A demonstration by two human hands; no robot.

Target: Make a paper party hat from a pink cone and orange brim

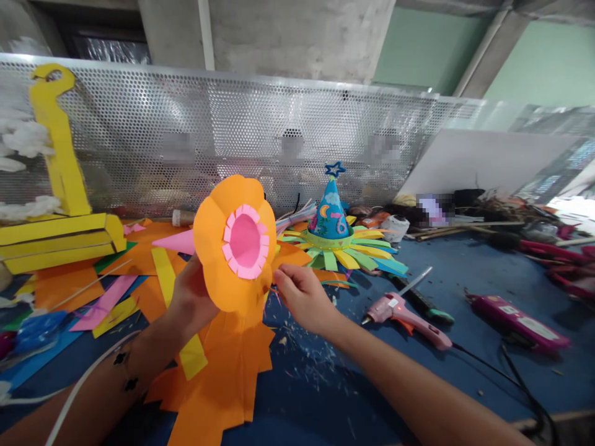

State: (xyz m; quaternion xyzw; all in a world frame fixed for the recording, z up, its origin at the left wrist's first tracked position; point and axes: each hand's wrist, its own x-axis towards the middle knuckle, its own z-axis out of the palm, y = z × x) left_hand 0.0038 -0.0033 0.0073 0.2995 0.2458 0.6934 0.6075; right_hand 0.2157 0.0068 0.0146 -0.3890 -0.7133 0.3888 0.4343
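My left hand [193, 296] is closed around the back of an orange paper flower [218, 272] with a pink centre [245, 241], holding it upright above the table. My right hand [302, 296] is just right of the flower's lower edge, its fingers pinched together at the rim. What the pinch holds, if anything, is too small to name. Beneath both hands lies a large orange cut paper shape [227, 378] with a zigzag edge.
A pink glue gun [404, 313] lies right of my right hand, its cable trailing right. Behind stands a blue party hat [331, 214] on coloured paper petals. Yellow cardboard [56, 238], paper scraps, a purple tool [518, 321] and a perforated metal panel [232, 124] surround the blue table [465, 279].
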